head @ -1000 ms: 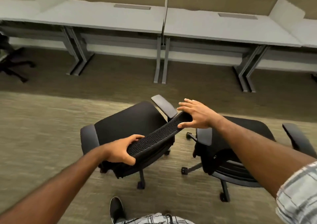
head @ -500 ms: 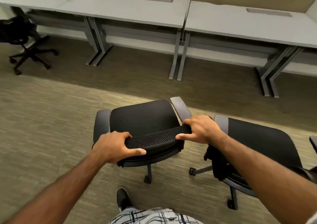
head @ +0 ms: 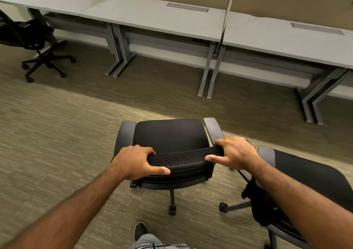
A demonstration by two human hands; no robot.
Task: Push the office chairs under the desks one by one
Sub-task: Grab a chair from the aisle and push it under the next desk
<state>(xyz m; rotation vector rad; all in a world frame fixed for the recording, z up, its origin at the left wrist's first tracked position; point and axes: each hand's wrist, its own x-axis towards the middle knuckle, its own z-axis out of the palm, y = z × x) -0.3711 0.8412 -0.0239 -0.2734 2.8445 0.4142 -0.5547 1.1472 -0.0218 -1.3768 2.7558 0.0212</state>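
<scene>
A black office chair (head: 168, 136) with grey armrests stands on the carpet right in front of me, its seat facing the desks. My left hand (head: 133, 162) grips the left end of its mesh backrest top. My right hand (head: 235, 153) grips the right end. A grey desk (head: 152, 17) stands straight ahead with open floor beneath it. A second black chair (head: 309, 176) is close on the right, partly hidden by my right forearm.
Another grey desk (head: 282, 38) adjoins on the right behind a thin divider panel (head: 227, 14). A third black chair (head: 32, 36) sits at the far left by a further desk. Grey desk legs (head: 208, 73) stand between the bays. My shoe (head: 140, 230) is behind the chair.
The chair has swung round to face the desks squarely, and my view has shifted left. Both hands keep their hold on the backrest, now level with each other.
</scene>
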